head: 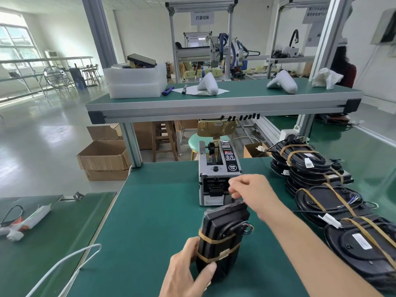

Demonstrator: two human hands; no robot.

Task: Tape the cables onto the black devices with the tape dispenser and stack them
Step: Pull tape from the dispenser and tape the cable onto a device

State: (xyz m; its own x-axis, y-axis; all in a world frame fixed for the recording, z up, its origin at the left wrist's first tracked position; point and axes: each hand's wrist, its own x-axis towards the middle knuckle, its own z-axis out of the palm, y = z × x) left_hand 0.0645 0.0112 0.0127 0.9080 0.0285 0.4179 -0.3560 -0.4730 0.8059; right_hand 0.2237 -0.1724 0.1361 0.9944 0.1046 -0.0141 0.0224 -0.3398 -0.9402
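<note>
A black device (222, 239) stands on edge on the green mat, its coiled cable (237, 229) bound to it by two bands of tan tape. My left hand (188, 269) grips its near lower end. My right hand (248, 187) is at the front slot of the grey tape dispenser (216, 179), fingers curled in a pinch; whether a tape piece is between them is blurred. Stacks of taped black devices (317, 168) lie along the right side of the mat.
A white cable (70, 262) runs across the left edge of the mat. A white and orange tool (27, 221) lies on the lower left table. The raised shelf (214, 103) overhead carries white foam trays and white parts. Cardboard boxes (105, 159) stand on the floor.
</note>
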